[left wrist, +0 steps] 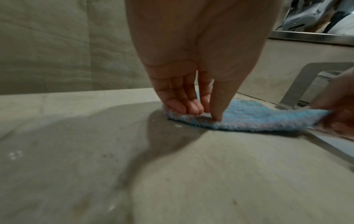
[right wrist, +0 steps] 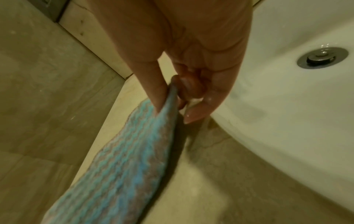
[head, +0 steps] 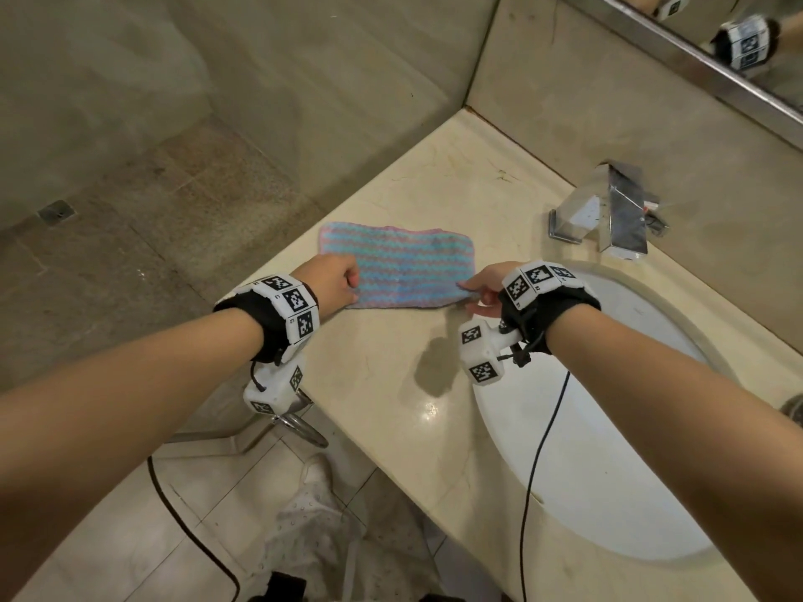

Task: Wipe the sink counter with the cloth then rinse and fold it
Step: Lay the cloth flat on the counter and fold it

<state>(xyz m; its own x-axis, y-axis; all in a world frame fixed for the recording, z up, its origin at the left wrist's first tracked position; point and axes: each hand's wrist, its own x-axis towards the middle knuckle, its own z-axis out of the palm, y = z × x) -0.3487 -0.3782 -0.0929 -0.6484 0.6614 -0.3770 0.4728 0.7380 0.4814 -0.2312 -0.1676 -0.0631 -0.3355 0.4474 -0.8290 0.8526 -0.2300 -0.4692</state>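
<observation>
A blue and pink striped cloth (head: 397,265) lies spread on the beige sink counter (head: 391,384), left of the basin. My left hand (head: 339,282) pinches its near left corner between thumb and fingers (left wrist: 193,109); the cloth (left wrist: 254,118) stretches off to the right there. My right hand (head: 482,288) pinches the near right corner, lifting that edge slightly off the counter. In the right wrist view the cloth (right wrist: 118,166) hangs taut from my thumb and fingers (right wrist: 189,89).
The white oval basin (head: 608,449) with its metal drain (right wrist: 321,58) sits right of the cloth. A chrome faucet (head: 617,210) stands behind it by the wall. A mirror (head: 738,45) runs above. The counter's front edge drops to a tiled floor (head: 152,210).
</observation>
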